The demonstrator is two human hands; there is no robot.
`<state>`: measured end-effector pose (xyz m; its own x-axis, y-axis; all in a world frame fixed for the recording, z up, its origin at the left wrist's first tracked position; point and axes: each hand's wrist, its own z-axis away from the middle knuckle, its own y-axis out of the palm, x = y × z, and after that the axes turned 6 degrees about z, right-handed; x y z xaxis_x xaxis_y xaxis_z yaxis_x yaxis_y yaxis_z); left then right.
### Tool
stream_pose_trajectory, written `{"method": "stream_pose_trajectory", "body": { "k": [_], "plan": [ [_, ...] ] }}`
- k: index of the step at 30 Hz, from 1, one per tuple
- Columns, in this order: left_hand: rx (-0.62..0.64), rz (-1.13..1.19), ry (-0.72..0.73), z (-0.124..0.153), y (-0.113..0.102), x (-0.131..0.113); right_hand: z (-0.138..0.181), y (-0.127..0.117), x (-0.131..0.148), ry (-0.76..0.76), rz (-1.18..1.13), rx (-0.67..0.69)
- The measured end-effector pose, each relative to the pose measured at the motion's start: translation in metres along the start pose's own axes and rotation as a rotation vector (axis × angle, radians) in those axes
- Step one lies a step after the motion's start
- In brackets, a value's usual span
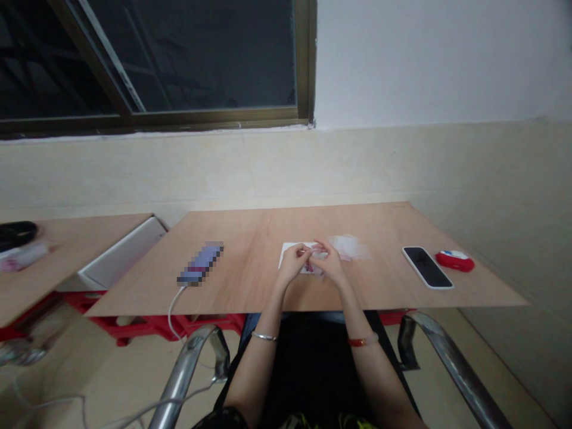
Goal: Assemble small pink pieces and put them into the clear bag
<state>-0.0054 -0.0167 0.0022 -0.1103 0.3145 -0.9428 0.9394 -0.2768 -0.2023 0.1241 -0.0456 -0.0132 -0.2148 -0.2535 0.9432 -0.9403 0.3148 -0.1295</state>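
Note:
My left hand (292, 262) and my right hand (328, 262) meet at the middle of a wooden table (250, 262), fingers pinched together over a white card (288, 250) with pink marks. Something small and thin seems held between the fingertips, but it is too small to name. A crumpled clear plastic wrapper (349, 246) lies just right of my right hand. A silver bangle sits on my left wrist and a red one on my right wrist.
A phone (426, 267) lies face up at the right, with a red and white object (454, 260) beside it. At the left a blurred device (201, 263) has a white cable running off the edge. Chrome chair arms (196, 357) flank my lap. A white box (120, 253) sits left.

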Motion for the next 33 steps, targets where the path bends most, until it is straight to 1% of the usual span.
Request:
{"method": "stream_pose_trajectory", "body": {
  "k": [2, 5, 7, 9, 11, 12, 14, 16, 21, 26, 29, 33],
  "plan": [
    [-0.021, 0.073, -0.006, 0.000, -0.005, 0.000, -0.001, -0.001, 0.000, 0.032, -0.039, 0.014],
    [-0.067, 0.142, -0.015, 0.000, -0.012, -0.004, -0.006, -0.005, -0.005, 0.102, -0.157, 0.069],
    [-0.127, 0.180, -0.013, -0.001, -0.015, -0.008, -0.009, -0.007, -0.010, 0.118, -0.197, 0.092],
    [-0.222, 0.224, 0.004, -0.002, -0.015, -0.010, -0.011, -0.009, -0.013, 0.127, -0.194, 0.080],
    [-0.274, 0.266, -0.007, -0.003, -0.014, -0.008, -0.012, -0.011, -0.014, 0.147, -0.196, 0.043],
    [-0.266, 0.280, -0.028, -0.003, -0.013, -0.006, -0.012, -0.011, -0.015, 0.156, -0.207, 0.024],
    [-0.209, 0.278, -0.086, -0.002, -0.011, 0.000, -0.012, -0.011, -0.014, 0.158, -0.232, 0.006],
    [-0.170, 0.262, -0.120, 0.000, -0.009, 0.003, -0.012, -0.010, -0.014, 0.156, -0.241, 0.013],
    [-0.105, 0.276, -0.130, 0.002, -0.008, -0.001, -0.011, -0.011, -0.013, 0.147, -0.222, 0.046],
    [-0.158, 0.258, -0.130, 0.001, -0.007, -0.008, -0.009, -0.011, -0.005, 0.116, -0.223, 0.045],
    [-0.157, 0.224, -0.100, 0.001, -0.008, -0.009, -0.008, -0.010, -0.002, 0.118, -0.231, 0.032],
    [-0.148, 0.193, -0.061, 0.002, -0.008, -0.010, -0.010, -0.009, -0.005, 0.125, -0.258, 0.007]
  ]
}}
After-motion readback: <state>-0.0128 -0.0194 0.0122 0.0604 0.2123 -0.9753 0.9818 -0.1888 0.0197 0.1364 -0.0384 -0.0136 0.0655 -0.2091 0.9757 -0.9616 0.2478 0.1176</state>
